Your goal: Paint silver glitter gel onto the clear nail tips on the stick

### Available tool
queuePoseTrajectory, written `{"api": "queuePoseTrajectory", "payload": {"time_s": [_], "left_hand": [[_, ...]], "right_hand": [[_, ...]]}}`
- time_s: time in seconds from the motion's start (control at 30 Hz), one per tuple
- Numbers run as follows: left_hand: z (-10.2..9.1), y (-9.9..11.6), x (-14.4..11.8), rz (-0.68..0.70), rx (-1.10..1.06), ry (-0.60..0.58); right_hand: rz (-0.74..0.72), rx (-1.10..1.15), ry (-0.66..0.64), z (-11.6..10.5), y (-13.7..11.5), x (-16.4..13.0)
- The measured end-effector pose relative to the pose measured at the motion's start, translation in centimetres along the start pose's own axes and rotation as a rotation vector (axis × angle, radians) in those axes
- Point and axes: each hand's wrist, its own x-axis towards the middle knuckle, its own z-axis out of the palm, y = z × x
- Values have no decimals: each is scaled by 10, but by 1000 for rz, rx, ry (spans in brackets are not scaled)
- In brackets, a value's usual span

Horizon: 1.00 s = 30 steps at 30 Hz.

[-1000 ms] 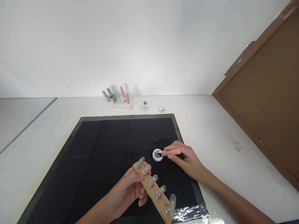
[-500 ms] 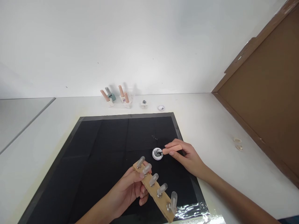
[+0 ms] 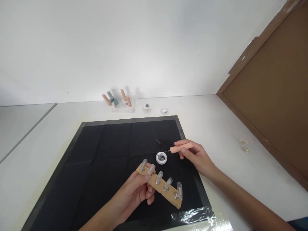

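My left hand (image 3: 138, 189) grips the far end of a tan cardboard strip (image 3: 166, 193). Several clear false nails (image 3: 159, 177) stand tilted along it on small metal-looking mounts. Between the fingers and thumb of my right hand (image 3: 192, 152) is a nail polish brush (image 3: 180, 148) with a peach cap handle. Its thin dark tip points left, just above and right of a small round white pot (image 3: 161, 158) of silver glittery stuff. The pot sits on the black mat, beyond the strip.
A black mat (image 3: 110, 141) edged with tape covers much of the white table. At the back stand several polish bottles (image 3: 113, 101), a small square jar (image 3: 147, 107) and a white lid (image 3: 164, 111). Two small pale pieces (image 3: 243, 142) lie at right near a cardboard panel (image 3: 267, 96).
My right hand has lifted the brush out of the pot, up and to the right. My left hand has turned the cardboard strip, raising its near end.
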Motion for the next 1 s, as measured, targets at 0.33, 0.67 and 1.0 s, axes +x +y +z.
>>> {"api": "queuePoseTrajectory", "payload": {"time_s": [0.33, 0.67, 1.0], "left_hand": [[6, -3, 1, -22, 118, 38], [8, -4, 3, 57, 284, 58], [9, -8, 5, 89, 416, -151]], "right_hand": [[-47, 256, -57, -4, -7, -5], [42, 302, -173, 0, -11, -12], [42, 294, -186, 11, -8, -18]]}}
